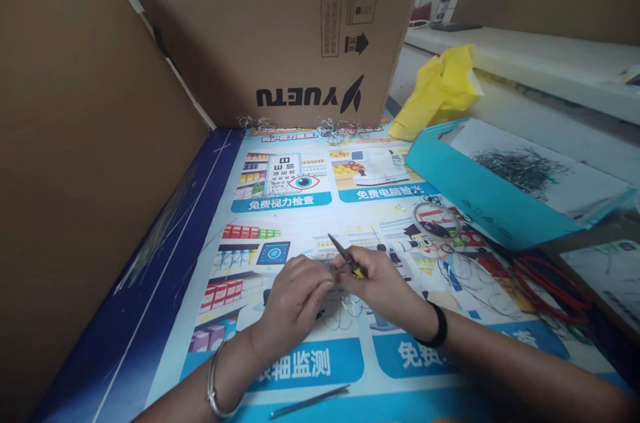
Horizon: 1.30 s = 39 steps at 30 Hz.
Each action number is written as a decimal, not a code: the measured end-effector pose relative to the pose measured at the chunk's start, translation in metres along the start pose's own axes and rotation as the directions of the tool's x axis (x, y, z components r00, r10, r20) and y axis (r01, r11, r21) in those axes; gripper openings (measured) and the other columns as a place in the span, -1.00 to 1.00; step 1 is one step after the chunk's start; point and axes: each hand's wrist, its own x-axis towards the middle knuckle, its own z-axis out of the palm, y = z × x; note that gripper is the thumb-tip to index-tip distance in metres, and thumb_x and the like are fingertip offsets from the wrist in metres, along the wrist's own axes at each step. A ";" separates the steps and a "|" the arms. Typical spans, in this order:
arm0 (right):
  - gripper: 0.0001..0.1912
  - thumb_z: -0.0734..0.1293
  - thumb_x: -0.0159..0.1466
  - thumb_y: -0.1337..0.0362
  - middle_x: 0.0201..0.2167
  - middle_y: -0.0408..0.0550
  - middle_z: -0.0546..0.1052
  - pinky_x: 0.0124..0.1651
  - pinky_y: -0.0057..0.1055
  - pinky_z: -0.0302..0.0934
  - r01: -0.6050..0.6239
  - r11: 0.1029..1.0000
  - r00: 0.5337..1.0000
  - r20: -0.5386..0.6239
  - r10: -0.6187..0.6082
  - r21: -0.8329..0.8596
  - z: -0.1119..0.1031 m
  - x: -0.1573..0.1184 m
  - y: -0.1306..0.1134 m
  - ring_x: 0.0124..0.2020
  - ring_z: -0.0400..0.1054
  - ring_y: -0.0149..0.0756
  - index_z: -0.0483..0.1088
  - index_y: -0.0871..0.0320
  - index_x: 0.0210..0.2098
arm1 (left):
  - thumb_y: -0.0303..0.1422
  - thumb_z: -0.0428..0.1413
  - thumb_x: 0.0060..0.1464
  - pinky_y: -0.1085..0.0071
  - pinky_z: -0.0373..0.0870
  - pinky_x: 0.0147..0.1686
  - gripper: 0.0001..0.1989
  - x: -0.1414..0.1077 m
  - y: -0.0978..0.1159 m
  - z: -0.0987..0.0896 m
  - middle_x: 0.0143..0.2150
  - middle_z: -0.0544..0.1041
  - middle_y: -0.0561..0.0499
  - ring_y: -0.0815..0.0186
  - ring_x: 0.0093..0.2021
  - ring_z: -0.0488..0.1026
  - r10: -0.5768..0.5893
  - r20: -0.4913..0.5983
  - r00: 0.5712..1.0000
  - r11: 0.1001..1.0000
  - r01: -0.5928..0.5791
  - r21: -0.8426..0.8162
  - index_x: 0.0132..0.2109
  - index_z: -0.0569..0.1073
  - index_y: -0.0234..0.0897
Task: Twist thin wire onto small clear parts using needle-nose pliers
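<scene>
My right hand (381, 283) is closed around a slim pointed tool (346, 255) with dark jaws and a yellow grip, which looks like long-nose pliers. Its tip points up and to the left, clear of the fingers. Close against it, my left hand (299, 293) is also closed, its thumb and fingers pinched together. Loops of thin wire (345, 308) hang from between the two hands, above the printed sheet (305, 236). Where exactly the fingers grip the wire is hidden. A small bundle of straight dark wires (310, 401) lies near the front edge.
A turquoise box (470, 189) at the right contains many wire pieces (520, 169). Behind it lies a yellow bag (440, 89). Tall cardboard (240, 23) walls the back and left. Rings of clear (416, 209) and red wire (550, 293) lie at the right, with tangled scraps (340, 128) at the back.
</scene>
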 end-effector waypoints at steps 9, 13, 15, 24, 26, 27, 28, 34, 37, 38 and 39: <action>-0.98 0.28 0.08 0.34 -0.53 -0.21 0.43 -0.37 -0.48 0.14 0.002 0.999 0.999 0.038 0.000 -0.049 -0.002 -0.001 -0.002 -0.44 0.30 -0.36 0.36 0.14 -0.45 | -0.45 -0.11 0.20 0.33 0.27 -0.30 -0.80 0.004 0.005 -0.006 -0.39 0.45 -0.07 0.28 -0.35 0.34 -0.031 0.085 0.996 0.998 0.027 0.049 -0.29 0.40 -0.30; -0.90 0.26 0.09 0.34 -0.56 -0.22 0.38 -0.40 -0.49 0.09 0.029 0.994 0.998 0.053 -0.024 -0.104 0.000 -0.001 0.004 -0.46 0.28 -0.38 0.26 0.14 -0.55 | -0.44 -0.13 0.21 0.33 0.26 -0.30 -0.79 0.004 0.002 -0.004 -0.40 0.44 -0.06 0.27 -0.35 0.32 -0.052 0.136 0.989 0.995 0.039 0.092 -0.33 0.36 -0.30; -0.86 0.25 0.09 0.35 -0.58 -0.23 0.33 -0.42 -0.50 0.06 0.040 0.991 0.997 0.066 -0.032 -0.125 0.000 -0.001 0.006 -0.48 0.24 -0.39 0.20 0.13 -0.57 | -0.44 -0.13 0.21 0.33 0.25 -0.29 -0.79 0.004 0.002 -0.005 -0.40 0.43 -0.06 0.27 -0.34 0.31 -0.051 0.152 0.987 0.996 0.039 0.085 -0.34 0.35 -0.29; -0.97 0.24 0.06 0.38 -0.54 -0.24 0.36 -0.41 -0.51 0.06 -0.005 0.999 0.993 0.118 0.010 -0.047 -0.003 0.000 0.003 -0.46 0.24 -0.40 0.30 0.14 -0.48 | -0.33 -0.10 0.22 0.41 0.26 -0.35 -0.75 0.004 0.000 -0.009 -0.43 0.35 0.01 0.34 -0.39 0.29 -0.296 0.108 0.949 0.927 0.312 -0.206 -0.40 0.34 -0.30; -0.97 0.26 0.08 0.35 -0.53 -0.23 0.37 -0.41 -0.51 0.08 -0.014 0.999 0.993 0.114 0.017 -0.030 -0.003 0.000 0.003 -0.45 0.24 -0.39 0.33 0.15 -0.45 | -0.32 -0.08 0.21 0.41 0.27 -0.34 -0.76 0.002 -0.001 -0.008 -0.42 0.36 0.01 0.34 -0.38 0.30 -0.330 0.101 0.939 0.905 0.345 -0.248 -0.38 0.35 -0.30; -0.97 0.26 0.08 0.35 -0.53 -0.23 0.37 -0.40 -0.51 0.08 -0.017 0.999 0.993 0.113 0.020 -0.027 -0.003 0.000 0.003 -0.46 0.24 -0.40 0.33 0.15 -0.44 | -0.32 -0.08 0.21 0.41 0.27 -0.33 -0.76 0.002 -0.002 -0.008 -0.42 0.36 0.01 0.34 -0.38 0.30 -0.343 0.097 0.934 0.896 0.356 -0.265 -0.37 0.35 -0.30; -0.96 0.27 0.08 0.35 -0.53 -0.23 0.36 -0.41 -0.51 0.08 -0.020 0.999 0.993 0.112 0.023 -0.027 -0.003 0.001 0.003 -0.46 0.24 -0.40 0.34 0.15 -0.43 | -0.31 -0.07 0.21 0.41 0.27 -0.33 -0.76 0.001 -0.002 -0.007 -0.41 0.36 0.01 0.34 -0.37 0.31 -0.354 0.094 0.930 0.887 0.366 -0.280 -0.37 0.36 -0.30; -0.94 0.28 0.05 0.36 -0.54 -0.25 0.31 -0.43 -0.51 0.07 -0.034 0.999 0.995 0.092 0.035 -0.013 -0.002 0.001 0.006 -0.48 0.19 -0.42 0.31 0.14 -0.42 | -0.30 -0.06 0.21 0.41 0.28 -0.31 -0.76 0.001 -0.004 -0.005 -0.40 0.40 0.00 0.33 -0.35 0.34 -0.378 0.074 0.923 0.876 0.383 -0.294 -0.35 0.38 -0.31; -0.92 0.29 0.04 0.35 -0.56 -0.26 0.28 -0.46 -0.52 0.05 -0.041 0.999 0.998 0.039 0.041 -0.010 -0.001 0.000 0.007 -0.50 0.17 -0.44 0.25 0.13 -0.47 | -0.30 -0.05 0.21 0.42 0.28 -0.30 -0.77 0.001 -0.004 -0.004 -0.39 0.40 0.01 0.34 -0.35 0.35 -0.378 0.058 0.924 0.883 0.378 -0.279 -0.34 0.38 -0.31; -0.91 0.29 0.04 0.35 -0.57 -0.27 0.28 -0.47 -0.52 0.04 -0.048 0.999 0.998 0.033 0.049 -0.007 -0.001 0.000 0.008 -0.51 0.17 -0.44 0.25 0.13 -0.48 | -0.30 -0.05 0.21 0.42 0.28 -0.30 -0.77 0.000 -0.004 -0.004 -0.39 0.40 0.01 0.34 -0.35 0.35 -0.376 0.054 0.925 0.885 0.376 -0.275 -0.34 0.38 -0.31; -0.92 0.29 0.04 0.35 -0.58 -0.27 0.28 -0.49 -0.52 0.03 -0.057 0.998 0.998 0.033 0.057 -0.003 -0.001 0.000 0.007 -0.53 0.17 -0.44 0.25 0.13 -0.49 | -0.30 -0.05 0.21 0.42 0.28 -0.30 -0.77 0.000 -0.004 -0.003 -0.39 0.40 0.01 0.34 -0.35 0.35 -0.373 0.053 0.926 0.887 0.372 -0.272 -0.34 0.38 -0.31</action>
